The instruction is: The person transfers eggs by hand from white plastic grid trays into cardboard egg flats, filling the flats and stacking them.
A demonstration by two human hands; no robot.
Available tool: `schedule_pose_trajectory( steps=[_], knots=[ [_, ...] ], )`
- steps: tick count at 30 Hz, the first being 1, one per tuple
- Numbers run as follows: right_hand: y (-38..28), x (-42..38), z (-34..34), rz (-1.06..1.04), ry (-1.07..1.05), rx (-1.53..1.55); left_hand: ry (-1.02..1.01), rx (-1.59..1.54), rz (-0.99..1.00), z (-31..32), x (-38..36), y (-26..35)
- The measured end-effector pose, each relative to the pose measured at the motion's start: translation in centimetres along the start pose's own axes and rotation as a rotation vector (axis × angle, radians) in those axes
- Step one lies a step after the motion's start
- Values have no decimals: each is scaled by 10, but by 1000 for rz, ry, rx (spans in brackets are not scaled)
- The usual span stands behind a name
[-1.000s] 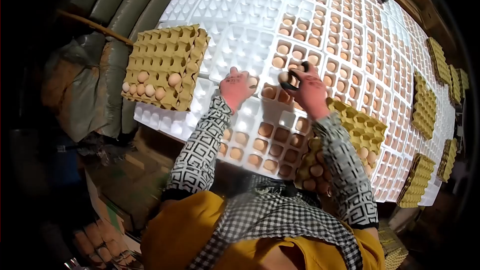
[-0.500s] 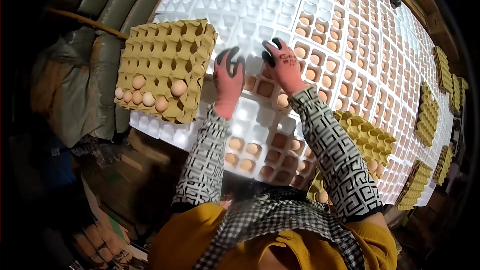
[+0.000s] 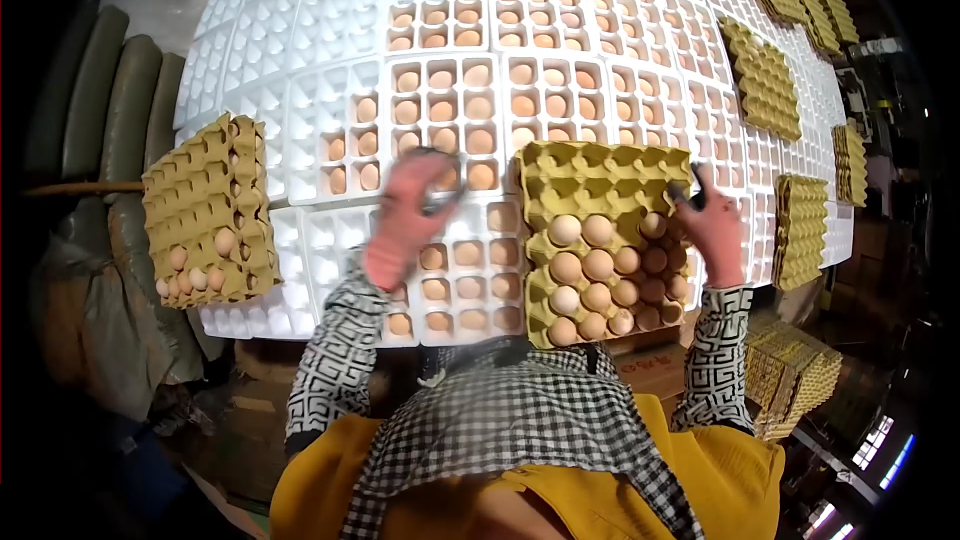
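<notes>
My left hand (image 3: pixel 412 210), in a pink glove with dark fingertips, is over the white foam trays (image 3: pixel 345 105), left of a yellow egg tray (image 3: pixel 605 165). Motion blurs its fingers, and whether it holds an egg cannot be made out. At the yellow tray's right edge is my right hand (image 3: pixel 708 225), gloved the same way, its thumb and finger apart near the upper right corner. Eggs (image 3: pixel 597 264) fill much of that tray's lower part, with its upper rows bare. More eggs (image 3: pixel 441 109) sit in the foam compartments.
Another cardboard tray (image 3: pixel 205 210) with several eggs lies at the left. More yellow trays (image 3: pixel 765 80) rest on the foam trays at the right. Stacked trays (image 3: pixel 795 370) stand at the lower right. Grey-green sacks (image 3: pixel 130 100) are at the far left.
The view has swung right. My hands have moved apart, the right one now beside the yellow tray with eggs. The co-worker's hands at the top have left the view.
</notes>
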State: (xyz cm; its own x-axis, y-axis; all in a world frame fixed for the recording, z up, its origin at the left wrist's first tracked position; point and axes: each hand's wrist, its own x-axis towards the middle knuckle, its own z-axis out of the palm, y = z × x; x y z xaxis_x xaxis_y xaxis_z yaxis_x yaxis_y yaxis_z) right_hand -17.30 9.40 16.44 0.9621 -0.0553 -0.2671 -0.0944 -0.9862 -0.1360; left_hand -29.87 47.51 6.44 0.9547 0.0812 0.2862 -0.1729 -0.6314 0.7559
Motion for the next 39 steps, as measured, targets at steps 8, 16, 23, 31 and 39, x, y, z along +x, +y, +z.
schedule_pose_trajectory(
  steps=[8,16,23,31,39],
  knots=[
    [44,-32,53,-556,214,-120,-494,392,386,122,34,125],
    [114,-22,33,-290,84,1087,14,-1183,-524,45,11,112],
    [150,21,18,-484,-159,1464,-496,496,-228,86,21,147],
    [112,13,28,-555,-81,175,-178,-1174,-584,42,-11,143],
    [68,-32,12,-881,14,149,-473,435,-227,71,-22,169]
  ],
)
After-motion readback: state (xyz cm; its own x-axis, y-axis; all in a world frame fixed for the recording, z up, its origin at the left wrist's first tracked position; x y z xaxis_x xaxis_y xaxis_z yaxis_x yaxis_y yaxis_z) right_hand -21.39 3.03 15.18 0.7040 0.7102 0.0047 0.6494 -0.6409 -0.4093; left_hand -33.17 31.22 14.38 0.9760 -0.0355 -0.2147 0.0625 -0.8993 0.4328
